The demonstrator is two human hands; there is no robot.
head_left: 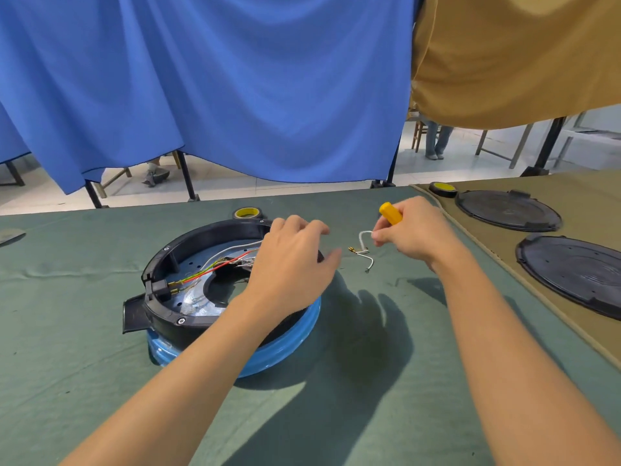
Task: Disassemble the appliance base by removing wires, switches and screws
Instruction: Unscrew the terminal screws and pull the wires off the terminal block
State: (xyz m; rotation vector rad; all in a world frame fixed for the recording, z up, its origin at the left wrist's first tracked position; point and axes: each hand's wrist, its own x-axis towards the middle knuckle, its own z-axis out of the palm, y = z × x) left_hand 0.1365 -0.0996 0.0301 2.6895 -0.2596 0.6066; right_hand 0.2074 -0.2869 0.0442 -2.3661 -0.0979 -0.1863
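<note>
The appliance base (201, 235), a black ring on a blue body, lies with its open side up on the green cloth (353, 398) of a worktable, left of centre. Inside it, loose wires (208, 270) in red, green-yellow and white run from a black connector block at the near-left rim towards the middle of the metal plate.

The left hand (289, 260) is over the right side of the base, fingers loosely bent and thumb out to the right, with nothing visible in its grasp. It cannot be told from this angle whether the fingertips touch the far rim.

Just right of the base, the right hand (413, 230) is raised above the cloth. Thumb and forefinger pinch the top end of a short white wire (364, 247), which hangs down with brass terminals at its lower bend. The other fingers curl round a screwdriver (391, 213), of which only the yellow handle shows, jutting up and to the left.

A tape roll (248, 213) with a yellow core sits just behind the base. To the right, a tan cloth (504, 257) carries two black round covers (507, 210), lying flat one behind the other, and a second tape roll (443, 189) at its far corner. A blue curtain (235, 79) hangs behind the table.
</note>
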